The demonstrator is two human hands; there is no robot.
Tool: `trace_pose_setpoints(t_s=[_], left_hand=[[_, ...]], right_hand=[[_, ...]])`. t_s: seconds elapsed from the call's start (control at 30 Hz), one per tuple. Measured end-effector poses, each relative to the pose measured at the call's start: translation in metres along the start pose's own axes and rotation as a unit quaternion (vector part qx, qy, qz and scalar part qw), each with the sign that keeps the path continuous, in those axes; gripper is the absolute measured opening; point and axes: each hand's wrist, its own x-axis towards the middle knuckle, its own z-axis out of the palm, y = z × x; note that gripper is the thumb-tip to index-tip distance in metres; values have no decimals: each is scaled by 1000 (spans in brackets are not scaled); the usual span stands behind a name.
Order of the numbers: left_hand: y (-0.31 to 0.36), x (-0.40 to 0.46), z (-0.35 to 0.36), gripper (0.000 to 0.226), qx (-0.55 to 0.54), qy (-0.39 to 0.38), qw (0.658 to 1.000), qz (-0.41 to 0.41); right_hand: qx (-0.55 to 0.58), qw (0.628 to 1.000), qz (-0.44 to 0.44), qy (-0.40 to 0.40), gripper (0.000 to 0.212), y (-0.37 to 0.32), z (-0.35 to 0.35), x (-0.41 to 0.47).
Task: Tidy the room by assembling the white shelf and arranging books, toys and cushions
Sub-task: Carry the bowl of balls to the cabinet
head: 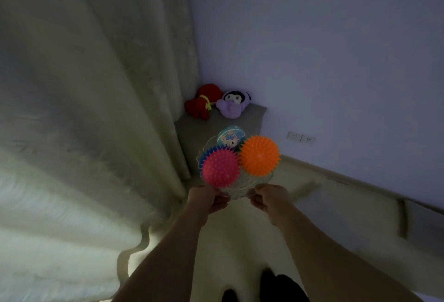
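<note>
Both hands carry a clear glass bowl (240,191) in front of me. My left hand (206,198) grips its near left rim and my right hand (269,197) grips its near right rim. In the bowl lie a pink spiky ball (221,168), an orange spiky ball (259,156), a blue spiky ball (209,151) mostly hidden behind the pink one, and a pale ball printed with a cartoon girl (230,137). Beyond the bowl, a red plush toy (204,102) and a purple plush doll (231,104) sit on a low grey cabinet top (252,114) in the corner.
A long pale curtain (96,109) hangs on the left down to the floor. A bluish wall (336,61) with a double socket (301,137) runs on the right above a skirting board. The light floor (240,241) lies below, with my dark shoes at the bottom edge.
</note>
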Motion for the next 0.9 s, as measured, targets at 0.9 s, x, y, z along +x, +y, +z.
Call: trace_pose_setpoints(t_s=[0.9], left_hand=[[110, 365, 100, 19, -85, 127, 978, -143]], right_hand=[[-116, 981, 145, -51, 12, -125, 126, 401]])
